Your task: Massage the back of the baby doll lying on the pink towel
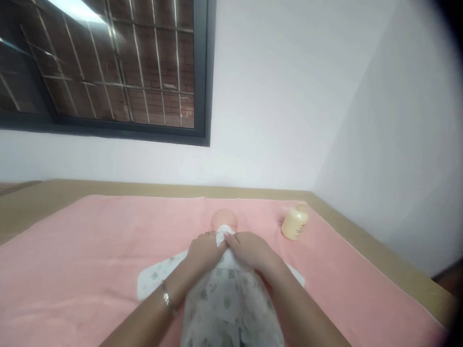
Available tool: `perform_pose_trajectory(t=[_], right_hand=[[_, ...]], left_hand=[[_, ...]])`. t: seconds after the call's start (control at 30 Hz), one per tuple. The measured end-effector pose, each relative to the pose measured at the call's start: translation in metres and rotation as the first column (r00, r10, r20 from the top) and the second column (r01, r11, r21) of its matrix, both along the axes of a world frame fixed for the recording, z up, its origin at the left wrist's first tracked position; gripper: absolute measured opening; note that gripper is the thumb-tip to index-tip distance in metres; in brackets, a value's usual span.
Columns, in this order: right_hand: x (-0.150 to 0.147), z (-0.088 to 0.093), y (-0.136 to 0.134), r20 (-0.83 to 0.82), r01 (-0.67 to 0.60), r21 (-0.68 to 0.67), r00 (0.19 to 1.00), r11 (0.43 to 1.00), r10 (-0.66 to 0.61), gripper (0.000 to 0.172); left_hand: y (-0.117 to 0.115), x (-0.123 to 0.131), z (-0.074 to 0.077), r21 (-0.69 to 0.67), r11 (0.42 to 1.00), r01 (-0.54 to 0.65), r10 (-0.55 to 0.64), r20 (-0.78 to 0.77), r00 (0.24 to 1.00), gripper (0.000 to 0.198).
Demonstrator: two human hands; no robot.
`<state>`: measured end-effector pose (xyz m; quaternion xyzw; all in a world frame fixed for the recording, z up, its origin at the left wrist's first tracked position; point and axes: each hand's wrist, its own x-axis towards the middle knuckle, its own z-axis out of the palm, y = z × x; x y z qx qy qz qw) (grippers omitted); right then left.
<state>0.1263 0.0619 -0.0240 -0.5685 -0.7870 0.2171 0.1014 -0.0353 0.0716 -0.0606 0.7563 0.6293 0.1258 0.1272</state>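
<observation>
One left hand (205, 251), one right hand (252, 248), fingers (232, 240) tight on white-topped patterned garment (226, 299)

I can read no words, numbers or brand from here. The only lettering I make out is on the pale yellow bottle (293, 223) off to my right, where a few short dark lines of print (300, 230) slant across the lower part of its side, too small and blurred to decipher.

A barred window (108, 67) breaks the white wall (275, 96). Light (77, 9) glares across its upper left. Below stands a table (32, 207).
</observation>
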Motion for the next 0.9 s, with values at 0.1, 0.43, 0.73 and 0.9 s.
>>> perform_pose_trajectory(t=[0.1,0.43,0.73,0.9], right_hand=[[0.001,-0.001,0.002,-0.008,-0.011,0.003,1.000,1.000,0.011,0.080],[0.002,-0.021,0.027,0.031,0.014,-0.030,0.999,0.999,-0.013,0.077],[0.002,-0.016,0.020,-0.007,0.006,0.002,1.000,1.000,-0.006,0.073],[0.004,-0.031,0.041,-0.004,0.054,-0.065,0.999,0.996,-0.054,0.061]], left_hand=[[-0.011,0.010,0.001,0.111,0.994,-0.024,0.042,-0.163,0.986,0.049],[-0.008,0.006,0.001,0.114,0.993,-0.025,0.042,-0.145,0.988,0.053],[-0.008,0.008,0.000,0.069,0.996,-0.058,0.066,-0.122,0.990,0.058],[-0.005,0.008,-0.001,0.032,0.996,-0.082,0.084,-0.062,0.995,0.061]])
